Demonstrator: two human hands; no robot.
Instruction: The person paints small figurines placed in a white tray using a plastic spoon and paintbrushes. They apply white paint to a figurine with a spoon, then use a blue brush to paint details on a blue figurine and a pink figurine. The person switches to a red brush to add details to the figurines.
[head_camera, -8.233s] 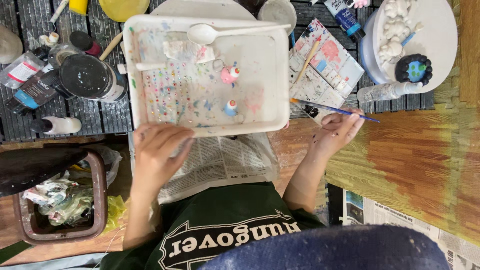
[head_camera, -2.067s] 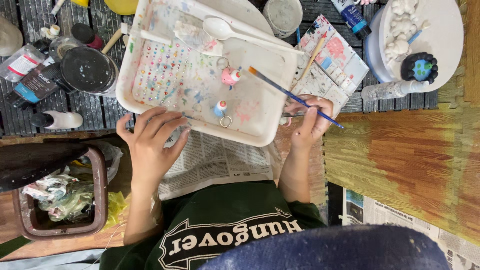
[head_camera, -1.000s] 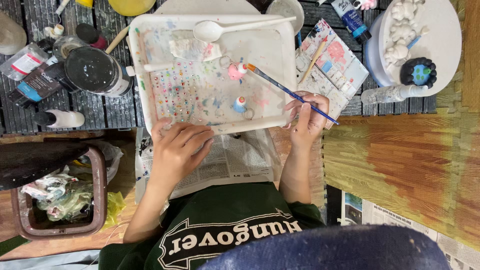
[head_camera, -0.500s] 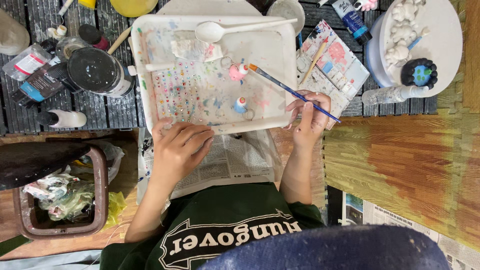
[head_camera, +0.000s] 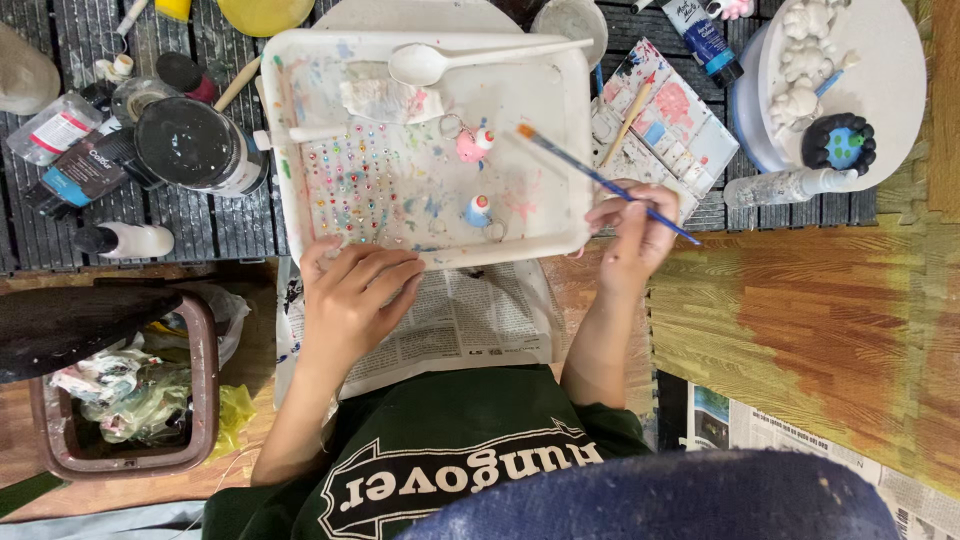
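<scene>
**Wet brush over a crowded tray**

Our right hand (head_camera: 632, 232) pinches a thin blue-handled paintbrush (head_camera: 600, 180), bristles hanging over the paint-flecked white plastic tray (head_camera: 575, 150). Our left hand (head_camera: 352, 298), loosely curled and empty, steadies the tray's near rim. We judge a nudge could topple the two small painted figurines (head_camera: 472, 146) (head_camera: 479, 210) or drip paint. One white plastic spoon (head_camera: 450, 60) lies inside.

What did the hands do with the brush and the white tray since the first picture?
The right hand lifted the blue paintbrush from beside the tray and swung its tip over the white tray, toward the pink figure. The left hand tilted the tray, then set it straight again, resting at its near edge. The white spoon, the small figures and the black jar stayed put.
</scene>
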